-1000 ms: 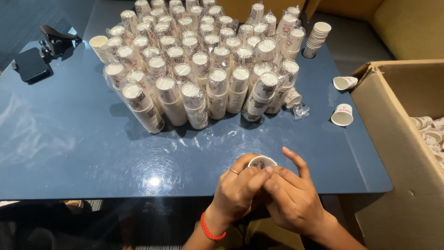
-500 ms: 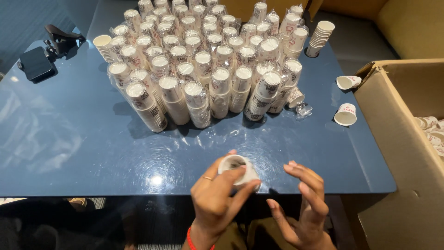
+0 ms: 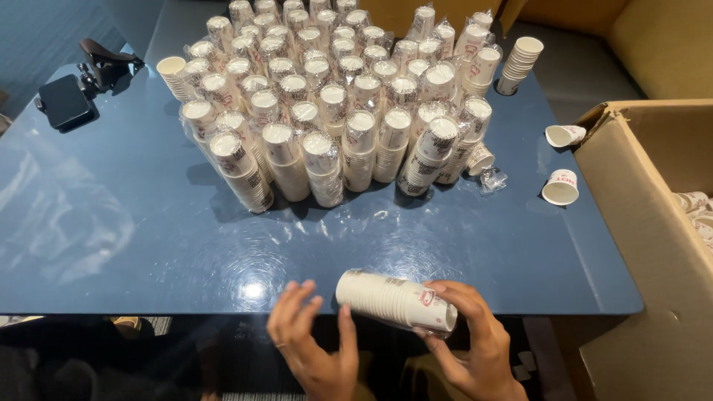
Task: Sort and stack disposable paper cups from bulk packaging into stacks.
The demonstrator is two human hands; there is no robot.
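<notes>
From the head camera, a stack of white paper cups point(image 3: 395, 299) lies on its side at the near edge of the dark blue tabletop point(image 3: 134, 238). The right hand point(image 3: 475, 345) curls its fingers point(image 3: 453, 293) around the stack's open end, gripping it. The left hand point(image 3: 312, 345) is just beside the stack's closed end, fingers spread and holding nothing. Many wrapped cup stacks point(image 3: 334, 111) stand farther back. An open cardboard box point(image 3: 653, 245) sits at right.

Cup stacks point(image 3: 334, 111) on table point(image 3: 111, 223); box point(image 3: 639, 245) at right
</notes>
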